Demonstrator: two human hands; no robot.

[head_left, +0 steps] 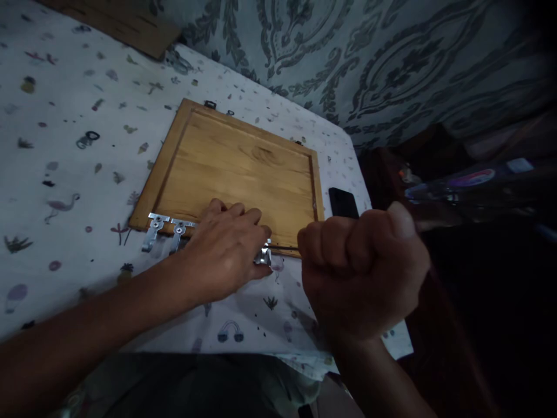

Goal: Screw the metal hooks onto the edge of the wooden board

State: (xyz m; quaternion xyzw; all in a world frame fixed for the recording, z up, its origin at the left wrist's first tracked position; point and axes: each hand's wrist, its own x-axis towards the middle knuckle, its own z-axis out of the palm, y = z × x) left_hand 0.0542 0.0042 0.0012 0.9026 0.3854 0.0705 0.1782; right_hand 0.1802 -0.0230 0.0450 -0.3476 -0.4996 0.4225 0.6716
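A framed wooden panel lies flat on the table. Along its near edge, two shiny metal brackets are fixed with cross-head screws near the left corner. My left hand rests over that edge, fingers curled, thumb and fingers closed about another metal bracket, which is partly covered. To its right, my right hand is a fist around a screwdriver, its handle hidden inside. The thin dark screwdriver shaft points left, with its tip at the bracket under my left fingers.
A printed white cloth covers the table. A black phone-like object lies right of the panel. Cardboard sits at the far left, with a clear plastic bag or wrap near it. Patterned fabric rises behind the table.
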